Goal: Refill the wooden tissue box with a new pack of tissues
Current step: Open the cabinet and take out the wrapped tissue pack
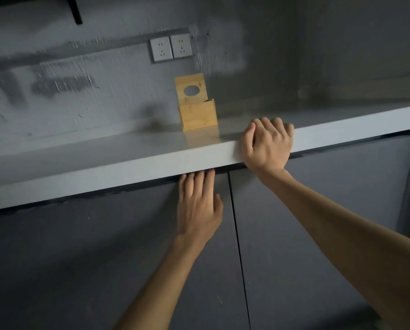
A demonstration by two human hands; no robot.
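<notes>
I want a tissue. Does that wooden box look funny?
Yes. The wooden box on the counter has its lid standing upright at the back instead of lying flat, and no tissue shows in its hole.

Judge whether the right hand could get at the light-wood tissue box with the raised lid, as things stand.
Probably yes. The right hand rests on the front edge of the grey counter, just right of the light-wood tissue box; only bare countertop lies between them.
</notes>
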